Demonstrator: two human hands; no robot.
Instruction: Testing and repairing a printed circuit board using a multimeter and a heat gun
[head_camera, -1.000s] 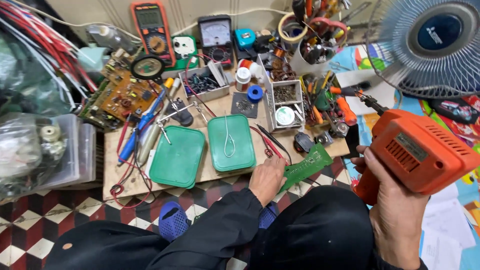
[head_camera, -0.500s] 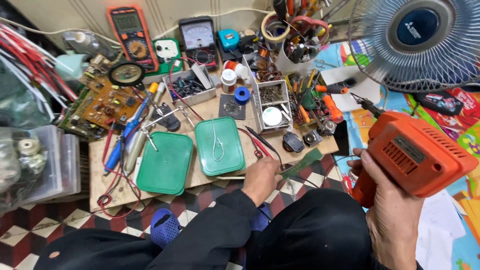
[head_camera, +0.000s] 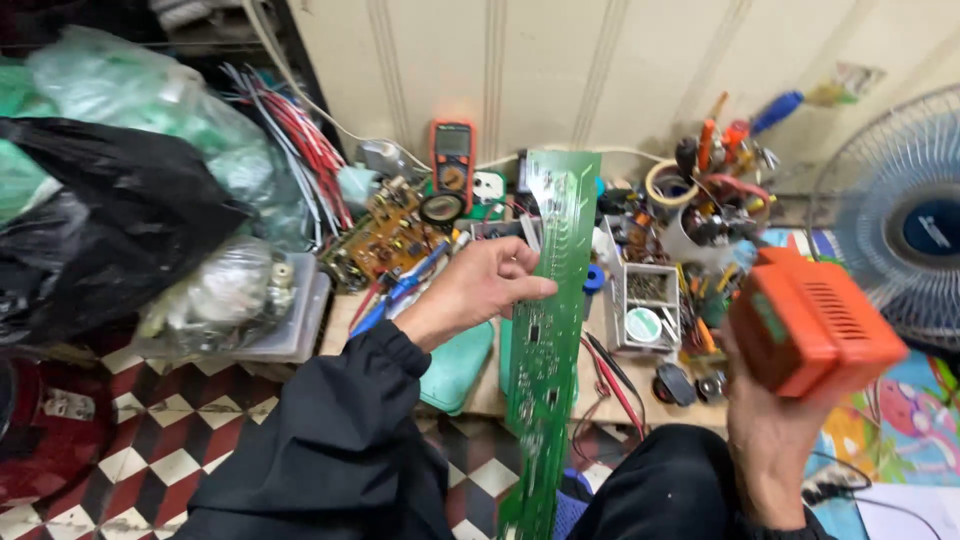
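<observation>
Far left, off the counter's left edge, bags (head_camera: 120, 190) and a clear tub (head_camera: 270, 320) sit in a heap on the floor, likely pushed there to leave room for work. Red and white wires (head_camera: 300, 150) hang over them.

On the counter's (head_camera: 480, 395) back left corner lies a brown board (head_camera: 385, 235) full of parts, with an orange meter (head_camera: 452, 160) leaning at the wall, its face turned out so it can be read. A green lid (head_camera: 455, 365) lies at the front edge, below the left hand.

The left hand (head_camera: 475, 290) is up over the counter. Its fingers are curled and pinch the left edge of a long green board (head_camera: 550, 330). The board stands on end in the air, from near the wall down past the front edge to the lap. It is held by the edge, maybe so the fingers keep off its small parts, and flat to the eyes so it can be looked at.

Right of the board, a small box (head_camera: 645, 300) holds tiny bits, and a cup (head_camera: 700, 215) at the back keeps tools standing up, easy to grab.

The right hand (head_camera: 775, 440) is closed from below around an orange tool (head_camera: 810, 320), lifted by the counter's right edge, away from the board. A fan (head_camera: 900, 230) stands far right.
</observation>
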